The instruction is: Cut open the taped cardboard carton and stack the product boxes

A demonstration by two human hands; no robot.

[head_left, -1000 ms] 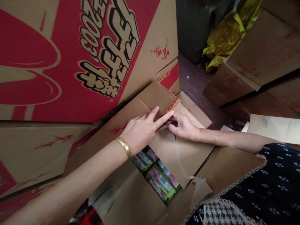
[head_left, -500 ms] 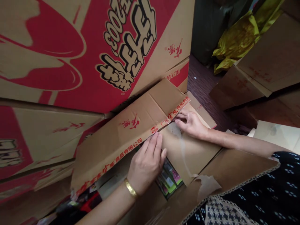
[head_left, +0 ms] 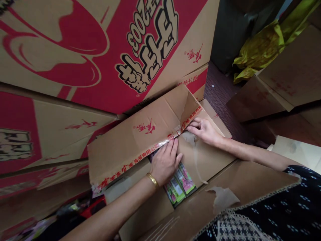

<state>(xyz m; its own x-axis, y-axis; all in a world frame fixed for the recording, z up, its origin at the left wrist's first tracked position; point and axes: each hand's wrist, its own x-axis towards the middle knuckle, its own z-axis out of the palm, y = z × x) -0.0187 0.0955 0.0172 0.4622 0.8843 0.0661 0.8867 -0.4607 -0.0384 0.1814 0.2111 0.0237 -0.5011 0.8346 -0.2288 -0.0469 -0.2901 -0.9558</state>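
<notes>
An open cardboard carton with a long tape-edged flap (head_left: 140, 134) lies in front of me. My left hand (head_left: 165, 160) is open, its fingers stretched out nearly flat, with the tips touching the flap's red-lettered tape edge. My right hand (head_left: 207, 132) is closed on the same edge further right, with its fingertips partly hidden by the flap. Under that hand lies an inner cardboard flap (head_left: 210, 160) with a torn strip on its surface. Green and pink packets (head_left: 179, 187) show in the gap beside it, partly covered by my left hand.
A big red-and-tan carton (head_left: 100, 60) stands right behind the flap, with more cartons (head_left: 60, 134) at left. More brown boxes (head_left: 283, 77) and a yellow plastic bag (head_left: 260, 47) are at right. The near flap (head_left: 260, 177), with torn paper, rests against my patterned clothing.
The view has shifted, so most things sit further right. The flap's taped edge looks more creased and shiny near my left hand. More of the packets shows. Both hands stay at the edge.
</notes>
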